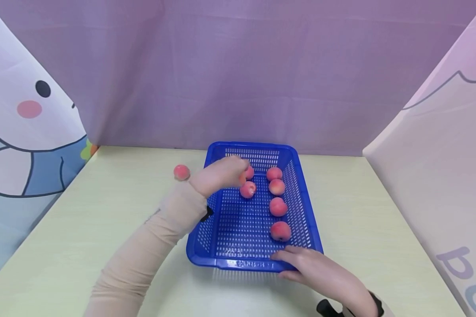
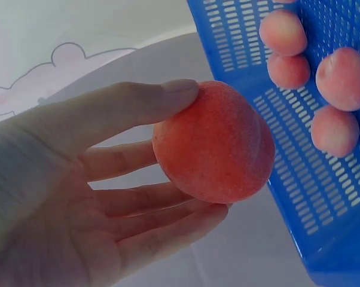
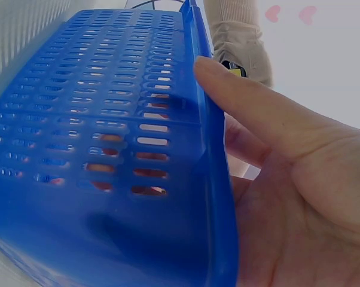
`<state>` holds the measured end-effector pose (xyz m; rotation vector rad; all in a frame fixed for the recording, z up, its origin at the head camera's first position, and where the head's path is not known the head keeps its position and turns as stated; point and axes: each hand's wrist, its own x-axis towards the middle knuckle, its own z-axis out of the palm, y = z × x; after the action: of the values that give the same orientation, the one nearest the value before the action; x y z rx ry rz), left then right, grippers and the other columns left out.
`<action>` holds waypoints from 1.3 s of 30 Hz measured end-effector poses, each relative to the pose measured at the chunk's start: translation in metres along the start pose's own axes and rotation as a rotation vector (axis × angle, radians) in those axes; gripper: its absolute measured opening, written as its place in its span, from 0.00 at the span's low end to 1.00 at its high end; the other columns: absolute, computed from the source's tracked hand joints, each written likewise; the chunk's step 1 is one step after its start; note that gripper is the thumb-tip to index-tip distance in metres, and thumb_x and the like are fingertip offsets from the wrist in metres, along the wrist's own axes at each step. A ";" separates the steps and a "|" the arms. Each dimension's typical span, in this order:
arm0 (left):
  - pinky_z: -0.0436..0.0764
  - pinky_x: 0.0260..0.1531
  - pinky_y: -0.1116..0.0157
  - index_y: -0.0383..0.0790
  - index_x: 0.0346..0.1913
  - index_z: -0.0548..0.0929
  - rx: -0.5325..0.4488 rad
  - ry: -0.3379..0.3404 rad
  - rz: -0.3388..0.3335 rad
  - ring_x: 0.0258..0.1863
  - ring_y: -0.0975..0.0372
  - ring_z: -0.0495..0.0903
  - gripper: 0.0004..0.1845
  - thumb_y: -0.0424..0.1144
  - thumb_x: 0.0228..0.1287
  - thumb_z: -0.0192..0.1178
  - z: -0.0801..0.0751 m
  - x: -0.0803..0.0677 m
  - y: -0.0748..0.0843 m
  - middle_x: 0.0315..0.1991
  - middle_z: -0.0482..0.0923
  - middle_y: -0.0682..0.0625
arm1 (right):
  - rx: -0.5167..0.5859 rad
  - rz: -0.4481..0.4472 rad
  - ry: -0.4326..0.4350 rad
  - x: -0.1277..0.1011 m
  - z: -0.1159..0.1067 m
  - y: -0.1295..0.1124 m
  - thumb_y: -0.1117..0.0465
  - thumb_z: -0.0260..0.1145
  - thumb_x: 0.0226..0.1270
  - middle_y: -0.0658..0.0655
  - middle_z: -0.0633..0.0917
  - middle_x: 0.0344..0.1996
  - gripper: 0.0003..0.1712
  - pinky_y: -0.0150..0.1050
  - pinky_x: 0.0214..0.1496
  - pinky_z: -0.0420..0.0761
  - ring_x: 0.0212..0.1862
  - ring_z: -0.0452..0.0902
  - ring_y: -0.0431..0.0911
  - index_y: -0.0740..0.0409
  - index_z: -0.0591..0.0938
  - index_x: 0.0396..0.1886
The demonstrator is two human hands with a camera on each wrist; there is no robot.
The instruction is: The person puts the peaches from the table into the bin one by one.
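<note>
My left hand (image 1: 224,174) is over the far left part of a blue plastic basket (image 1: 254,264). Its thumb and fingers hold a red peach (image 2: 213,143), seen large in the left wrist view and mostly covered by the hand from above. Below it in the basket, one peach (image 1: 247,189) lies just in front of another (image 1: 249,172). Several more line the right side, the nearest peach (image 1: 280,231) close to the front wall. My right hand (image 1: 307,266) grips the front rim near the right corner, thumb outside, as the right wrist view shows (image 3: 299,161).
One loose peach (image 1: 181,172) sits on the pale table (image 1: 91,211), left of the basket. A purple cloth backdrop (image 1: 238,79) rises behind the basket's far edge. Printed panels stand on both sides, the left panel (image 1: 31,127) bearing a cartoon figure.
</note>
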<state>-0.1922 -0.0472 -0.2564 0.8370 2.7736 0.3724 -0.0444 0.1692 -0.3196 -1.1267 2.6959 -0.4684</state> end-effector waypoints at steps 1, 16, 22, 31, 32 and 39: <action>0.66 0.22 0.70 0.38 0.33 0.75 -0.012 0.000 -0.001 0.20 0.61 0.65 0.04 0.29 0.54 0.54 0.001 0.001 0.001 0.20 0.64 0.49 | -0.001 0.000 0.000 0.000 0.000 0.000 0.57 0.61 0.58 0.47 0.79 0.36 0.15 0.34 0.40 0.77 0.38 0.75 0.38 0.53 0.78 0.46; 0.71 0.25 0.70 0.39 0.32 0.74 0.014 -0.035 0.068 0.24 0.61 0.72 0.04 0.31 0.53 0.58 0.017 0.010 0.014 0.23 0.73 0.51 | -0.034 -0.032 0.040 -0.002 0.001 0.000 0.57 0.61 0.57 0.46 0.79 0.33 0.15 0.33 0.38 0.77 0.36 0.75 0.37 0.53 0.78 0.45; 0.67 0.22 0.73 0.38 0.31 0.75 0.070 -0.003 0.133 0.19 0.63 0.67 0.05 0.27 0.50 0.56 0.027 0.013 0.017 0.18 0.68 0.53 | -0.034 -0.029 0.036 -0.002 0.001 0.000 0.57 0.61 0.57 0.46 0.79 0.34 0.15 0.34 0.39 0.77 0.37 0.75 0.37 0.53 0.78 0.45; 0.67 0.21 0.73 0.38 0.35 0.75 0.062 -0.100 0.064 0.19 0.63 0.67 0.08 0.27 0.51 0.56 0.039 0.020 0.023 0.17 0.64 0.52 | -0.003 -0.005 0.005 -0.001 0.000 0.000 0.56 0.60 0.58 0.46 0.79 0.35 0.15 0.34 0.39 0.77 0.38 0.75 0.38 0.53 0.78 0.46; 0.67 0.21 0.73 0.38 0.36 0.75 0.064 -0.110 0.059 0.18 0.63 0.67 0.08 0.27 0.51 0.56 0.040 0.020 0.024 0.17 0.64 0.52 | -0.003 -0.004 0.005 -0.001 0.000 0.000 0.56 0.60 0.58 0.46 0.79 0.35 0.15 0.34 0.39 0.77 0.38 0.75 0.38 0.53 0.78 0.46; 0.67 0.21 0.72 0.39 0.38 0.75 0.065 -0.151 0.033 0.19 0.63 0.67 0.11 0.26 0.49 0.57 0.048 0.026 0.024 0.21 0.68 0.51 | 0.000 0.001 0.004 -0.001 -0.001 0.000 0.56 0.60 0.58 0.46 0.79 0.35 0.15 0.34 0.40 0.77 0.38 0.75 0.38 0.53 0.78 0.45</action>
<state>-0.1877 -0.0045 -0.2979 0.8886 2.6477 0.2162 -0.0439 0.1702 -0.3188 -1.1255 2.7004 -0.4706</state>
